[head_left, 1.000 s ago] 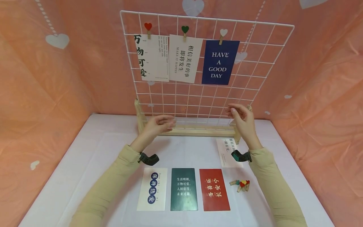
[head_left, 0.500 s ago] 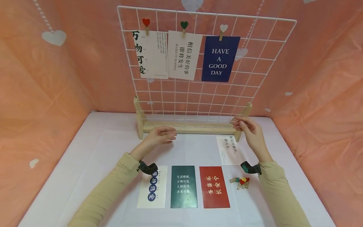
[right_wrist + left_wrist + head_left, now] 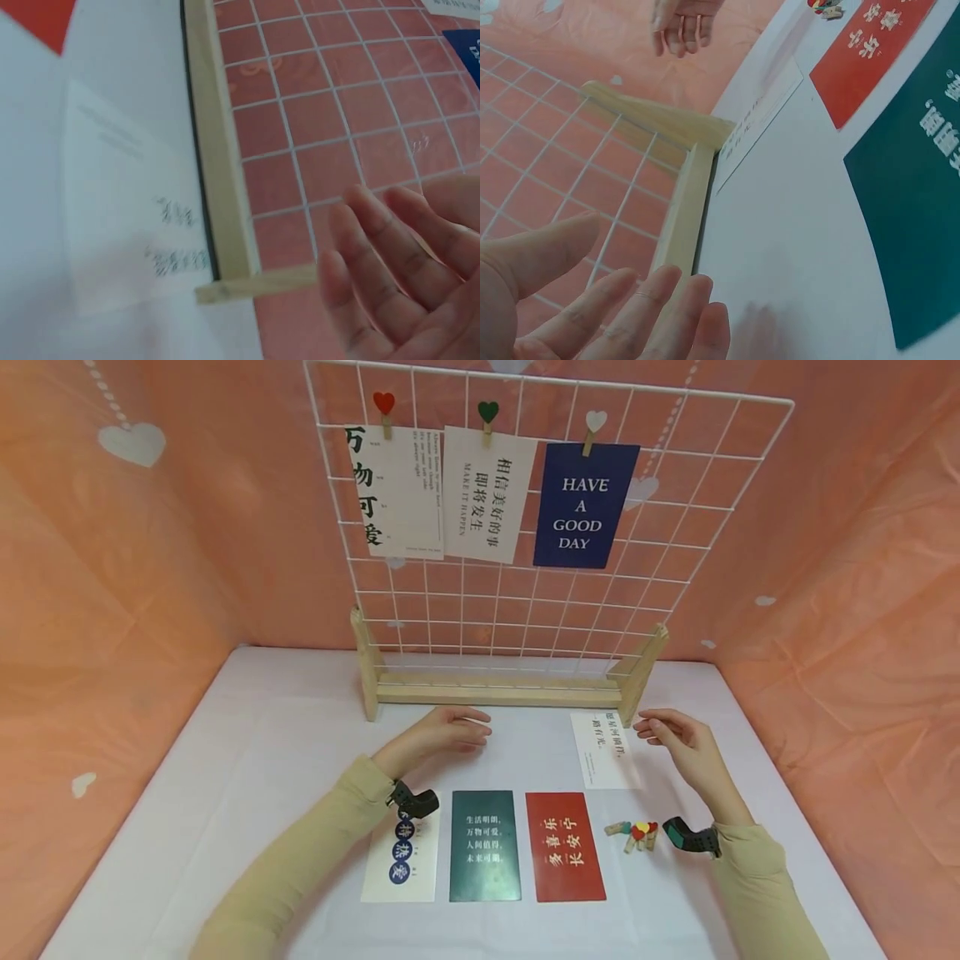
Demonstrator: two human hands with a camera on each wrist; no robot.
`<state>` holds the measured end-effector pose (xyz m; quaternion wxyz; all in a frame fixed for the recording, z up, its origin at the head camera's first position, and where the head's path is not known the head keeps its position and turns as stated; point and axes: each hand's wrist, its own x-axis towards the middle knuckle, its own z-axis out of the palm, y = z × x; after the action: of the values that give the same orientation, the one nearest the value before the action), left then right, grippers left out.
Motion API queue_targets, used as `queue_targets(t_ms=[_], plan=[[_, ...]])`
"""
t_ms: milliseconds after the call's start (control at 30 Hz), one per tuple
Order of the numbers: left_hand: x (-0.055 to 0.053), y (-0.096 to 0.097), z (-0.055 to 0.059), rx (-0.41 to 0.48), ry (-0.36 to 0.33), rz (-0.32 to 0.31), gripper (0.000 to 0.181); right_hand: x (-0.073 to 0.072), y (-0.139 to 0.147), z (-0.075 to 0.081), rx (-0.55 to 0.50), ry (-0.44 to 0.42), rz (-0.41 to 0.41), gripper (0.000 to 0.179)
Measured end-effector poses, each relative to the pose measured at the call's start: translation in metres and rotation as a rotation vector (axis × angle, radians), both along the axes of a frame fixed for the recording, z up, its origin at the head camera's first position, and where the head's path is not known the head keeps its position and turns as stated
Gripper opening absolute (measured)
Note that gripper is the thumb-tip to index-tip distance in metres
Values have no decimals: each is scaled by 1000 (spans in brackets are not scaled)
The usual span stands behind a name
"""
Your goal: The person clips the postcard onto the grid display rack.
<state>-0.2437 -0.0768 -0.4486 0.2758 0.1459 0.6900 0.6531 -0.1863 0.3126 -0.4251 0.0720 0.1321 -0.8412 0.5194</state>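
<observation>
My left hand point(image 3: 442, 735) hovers over the table in front of the rack's wooden base point(image 3: 498, 693), fingers relaxed and holding nothing. To the right, my right hand point(image 3: 678, 735) is beside a white card point(image 3: 600, 768) with black writing, its fingers loosely bent around nothing. The white wire grid rack point(image 3: 517, 602) stands behind both hands. Three cards hang on it from heart clips: a white card point(image 3: 408, 502) with large black characters, another white card point(image 3: 487, 502), and a navy card point(image 3: 581, 543) reading HAVE A GOOD DAY.
A green card point(image 3: 483, 881), a red card point(image 3: 547, 885) and a white card with blue circles point(image 3: 412, 889), partly hidden by the left wrist, lie in a row at the front. Several heart clips point(image 3: 637, 833) are heaped right of the red card. Pink cloth point(image 3: 825, 568) walls surround the table.
Both hands have come down and away from the grid toward the table. The right has shifted outward to the right, the left slightly inward. The head view has tilted down a little; the cards stay put.
</observation>
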Motion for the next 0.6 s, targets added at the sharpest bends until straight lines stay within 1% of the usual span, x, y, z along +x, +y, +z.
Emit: queue_targets(t_ms=[133, 267, 333, 467, 600], plan=[[-4, 12, -2, 5, -22, -20, 43, 12, 7, -7, 55, -81, 6, 31], [-8, 25, 0, 5, -29, -31, 44, 21, 11, -14, 88, -154, 14, 35], [-10, 32, 2, 3, -22, -42, 44, 25, 12, -17, 95, -188, 13, 36], [-15, 45, 3, 4, -42, -45, 46, 31, 15, -21, 97, -254, 10, 36], [-19, 56, 3, 19, -58, -41, 49, 35, 16, -24, 79, -284, 16, 34]])
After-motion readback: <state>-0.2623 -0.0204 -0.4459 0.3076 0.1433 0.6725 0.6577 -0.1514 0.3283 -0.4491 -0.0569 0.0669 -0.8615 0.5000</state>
